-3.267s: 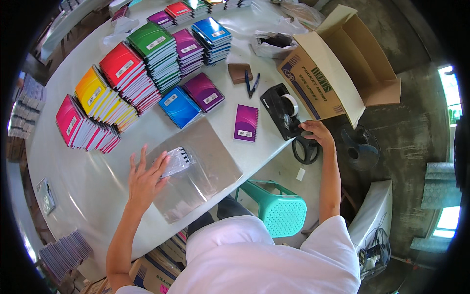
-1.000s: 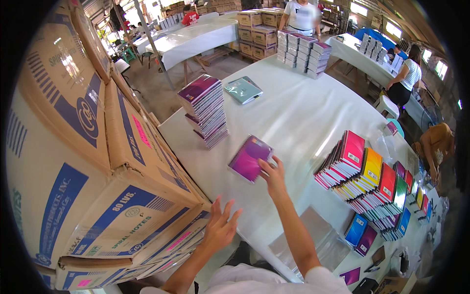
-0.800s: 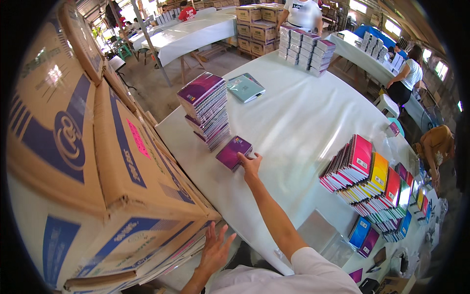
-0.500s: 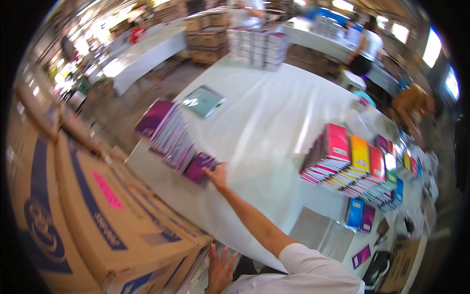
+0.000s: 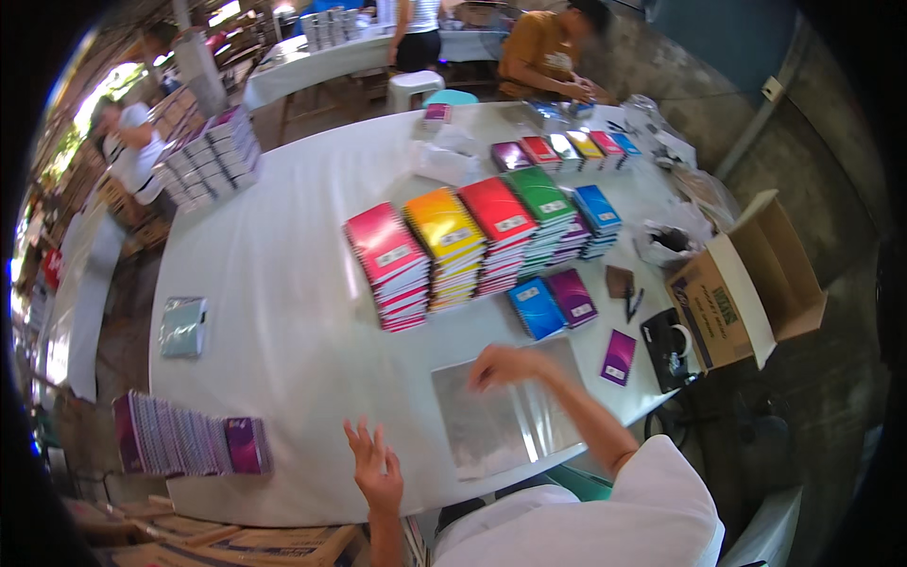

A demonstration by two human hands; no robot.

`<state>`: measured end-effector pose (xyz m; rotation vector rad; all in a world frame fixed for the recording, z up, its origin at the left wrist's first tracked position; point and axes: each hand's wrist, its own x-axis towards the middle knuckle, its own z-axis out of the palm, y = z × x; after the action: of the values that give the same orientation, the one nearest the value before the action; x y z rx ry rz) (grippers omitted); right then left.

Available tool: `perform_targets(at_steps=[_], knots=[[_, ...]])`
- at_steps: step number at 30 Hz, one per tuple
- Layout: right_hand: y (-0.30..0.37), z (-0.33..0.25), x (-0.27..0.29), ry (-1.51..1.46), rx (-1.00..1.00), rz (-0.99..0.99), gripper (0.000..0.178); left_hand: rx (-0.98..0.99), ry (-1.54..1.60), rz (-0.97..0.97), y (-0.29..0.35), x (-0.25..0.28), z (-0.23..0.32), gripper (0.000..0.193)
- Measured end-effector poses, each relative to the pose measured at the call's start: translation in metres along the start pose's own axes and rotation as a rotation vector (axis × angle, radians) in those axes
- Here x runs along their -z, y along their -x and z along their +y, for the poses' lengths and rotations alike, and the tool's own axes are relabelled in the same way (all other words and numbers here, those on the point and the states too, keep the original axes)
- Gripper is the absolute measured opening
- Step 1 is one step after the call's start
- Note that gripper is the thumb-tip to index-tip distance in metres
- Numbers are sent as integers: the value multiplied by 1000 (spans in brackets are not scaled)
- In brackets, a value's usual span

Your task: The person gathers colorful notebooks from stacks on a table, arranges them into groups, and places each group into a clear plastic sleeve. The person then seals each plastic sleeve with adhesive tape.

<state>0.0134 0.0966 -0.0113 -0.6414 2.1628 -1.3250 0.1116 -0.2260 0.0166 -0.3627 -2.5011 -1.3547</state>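
My left hand (image 5: 376,468) is raised over the near edge of the table, open, fingers spread and holding nothing. My right hand (image 5: 510,367) hovers over a stack of clear plastic sleeves (image 5: 491,430), its fingers curled in; whatever they may hold is hidden. Just beyond it lie a blue spiral notebook (image 5: 537,309) and a purple notebook (image 5: 572,298). Behind these stand tall stacks of pink notebooks (image 5: 387,250), yellow notebooks (image 5: 444,231), red notebooks (image 5: 496,217) and green notebooks (image 5: 540,200). At the left, a row of purple notebooks (image 5: 179,435) leans over.
A wrapped grey-green pack (image 5: 182,327) lies on the white table (image 5: 283,283). An open carton (image 5: 713,302), a tape dispenser (image 5: 669,350) and a purple booklet (image 5: 618,357) are at the right. Cartons (image 5: 265,546) stand near left. A person in brown (image 5: 539,52) works across the table.
My right hand has left the purple notebook at the end of the leaning row and come back over the plastic sleeves. My left hand has risen above the table edge. The view has turned right.
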Motion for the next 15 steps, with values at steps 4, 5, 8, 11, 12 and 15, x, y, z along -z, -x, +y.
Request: perform_targets(at_steps=[4, 5, 8, 11, 12, 15], knots=[[122, 20, 149, 478, -219, 845, 28, -99, 191, -132, -61, -72, 30, 48], [136, 39, 175, 718, -238, 1036, 35, -98, 261, -179, -74, -92, 42, 48], [132, 89, 220, 1015, -28, 1212, 46, -76, 402, -288, -98, -146, 75, 48], [129, 136, 230, 1186, -6, 1004, 47, -65, 465, -424, -111, -196, 103, 48], [129, 142, 229, 1154, -41, 1003, 44, -63, 475, -472, -114, -213, 110, 48], [145, 152, 243, 1135, 15, 941, 42, 100, 622, -611, -121, -274, 122, 41]])
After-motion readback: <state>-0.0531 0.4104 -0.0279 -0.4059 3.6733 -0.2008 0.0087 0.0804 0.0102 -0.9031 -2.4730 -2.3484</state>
